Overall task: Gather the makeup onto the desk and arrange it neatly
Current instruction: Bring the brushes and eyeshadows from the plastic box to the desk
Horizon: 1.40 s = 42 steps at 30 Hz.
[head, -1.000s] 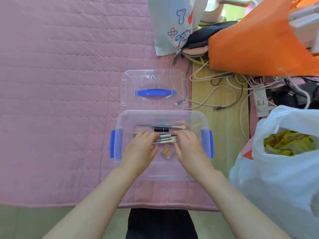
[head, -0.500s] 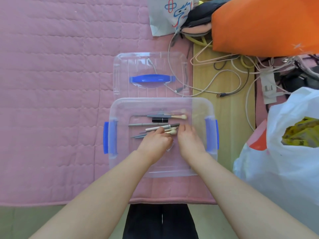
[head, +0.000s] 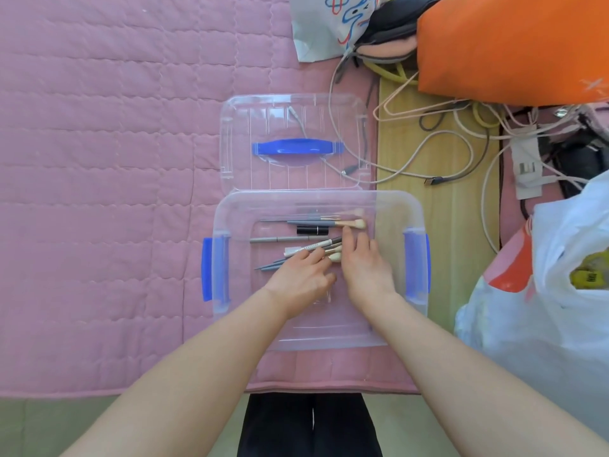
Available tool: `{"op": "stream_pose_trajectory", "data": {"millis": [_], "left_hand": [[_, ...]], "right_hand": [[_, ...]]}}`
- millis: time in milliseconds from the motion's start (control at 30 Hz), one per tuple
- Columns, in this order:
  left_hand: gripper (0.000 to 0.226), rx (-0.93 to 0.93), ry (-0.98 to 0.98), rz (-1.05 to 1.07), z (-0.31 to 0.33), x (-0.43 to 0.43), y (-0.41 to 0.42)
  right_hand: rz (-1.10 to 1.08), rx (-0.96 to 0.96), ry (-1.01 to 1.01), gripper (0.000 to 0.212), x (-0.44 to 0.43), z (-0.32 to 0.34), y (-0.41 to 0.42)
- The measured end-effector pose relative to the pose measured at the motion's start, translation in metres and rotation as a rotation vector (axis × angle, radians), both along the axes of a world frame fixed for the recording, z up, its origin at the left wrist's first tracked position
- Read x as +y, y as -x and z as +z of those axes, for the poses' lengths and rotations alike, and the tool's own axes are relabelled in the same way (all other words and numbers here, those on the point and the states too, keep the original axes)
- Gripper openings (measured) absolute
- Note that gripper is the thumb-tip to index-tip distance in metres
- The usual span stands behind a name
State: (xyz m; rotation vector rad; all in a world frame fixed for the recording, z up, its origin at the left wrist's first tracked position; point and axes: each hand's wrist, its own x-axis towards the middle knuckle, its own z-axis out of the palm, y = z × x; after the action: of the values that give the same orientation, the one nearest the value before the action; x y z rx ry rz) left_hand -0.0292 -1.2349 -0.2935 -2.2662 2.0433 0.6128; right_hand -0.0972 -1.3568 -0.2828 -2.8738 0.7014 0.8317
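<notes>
Both hands now sit closer together over the brushes [head: 309, 249] in the clear bin [head: 329, 331] on the bed [head: 99, 159]: right hand [head: 364, 265] straight-fingered on the tips, left hand [head: 301, 278] bent over the handles, grip unclear to me; gathering barely begun, I judge.

Hidden beneath left grip [head: 298, 280]: near ends of the makeup brushes [head: 316, 249] in the clear box [head: 329, 339], plus the box floor under the palm. Cannot tell whether pinching a brush or only resting on the bundle. Brush lettering too small to read. Cut off at 1 o'clock by top and right edges: orange bag [head: 510, 47]. Cropped from 3 to 5 o'clock: white plastic bag [head: 543, 324], its yellow contents [head: 590, 275] mostly covered. Forearms [head: 204, 374] cropped at 6 o'clock.
</notes>
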Motion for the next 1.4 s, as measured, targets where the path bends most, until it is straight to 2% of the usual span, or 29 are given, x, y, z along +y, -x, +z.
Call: {"op": "stream_pose_trajectory", "data": {"millis": [67, 167, 267, 367, 467, 600, 700, 767, 833, 933, 1000, 1167, 1400], "left_hand": [[0.026, 0.022, -0.005, 0.034, 0.003, -0.001, -0.001], [0.032, 0.118, -0.004, 0.111, 0.004, 0.000, -0.001], [0.018, 0.290, -0.061, 0.186, 0.012, 0.002, 0.000], [0.022, 0.474, -0.130, 0.408, 0.021, 0.007, -0.004], [0.016, 0.620, -0.030, 0.655, 0.020, 0.016, -0.011], [0.014, 0.675, -0.001, 0.883, 0.020, 0.020, -0.020], [0.018, 0.647, 0.008, 1.023, 0.022, 0.013, -0.026], [0.009, 0.604, -0.011, 1.131, 0.023, 0.007, -0.031], [0.010, 0.511, -0.068, 1.193, 0.025, 0.006, -0.035], [0.016, 0.232, -0.173, 0.960, 0.025, 0.005, -0.036], [0.020, 0.131, -0.231, 0.858, 0.022, 0.005, -0.035], [0.033, 0.029, -0.293, 0.841, 0.012, 0.006, -0.037], [0.025, -0.013, -0.329, 0.785, 0.004, 0.006, -0.035]], "right_hand": [[0.011, 0.027, -0.094, 0.065, -0.002, -0.003, 0.003], [-0.018, 0.018, -0.154, 0.063, -0.005, -0.006, 0.000], [-0.140, -0.047, -0.321, 0.053, -0.010, -0.009, -0.001], [-0.360, -0.175, -0.513, 0.027, -0.015, -0.005, -0.005], [-0.375, -0.229, -0.526, 0.026, -0.016, 0.001, -0.009], [-0.426, -0.253, -0.570, 0.027, -0.016, 0.008, -0.018], [-0.457, -0.247, -0.558, 0.017, -0.014, 0.008, -0.025], [-0.462, -0.207, -0.491, 0.006, -0.011, 0.008, -0.031], [-0.405, -0.173, -0.417, 0.007, -0.007, 0.008, -0.036], [-0.229, -0.210, -0.312, 0.019, -0.001, 0.003, -0.037], [-0.156, -0.243, -0.275, 0.019, 0.002, -0.002, -0.035], [-0.076, -0.258, -0.245, 0.025, 0.006, -0.015, -0.029], [-0.028, -0.151, -0.174, 0.025, -0.002, -0.016, -0.032]]}}
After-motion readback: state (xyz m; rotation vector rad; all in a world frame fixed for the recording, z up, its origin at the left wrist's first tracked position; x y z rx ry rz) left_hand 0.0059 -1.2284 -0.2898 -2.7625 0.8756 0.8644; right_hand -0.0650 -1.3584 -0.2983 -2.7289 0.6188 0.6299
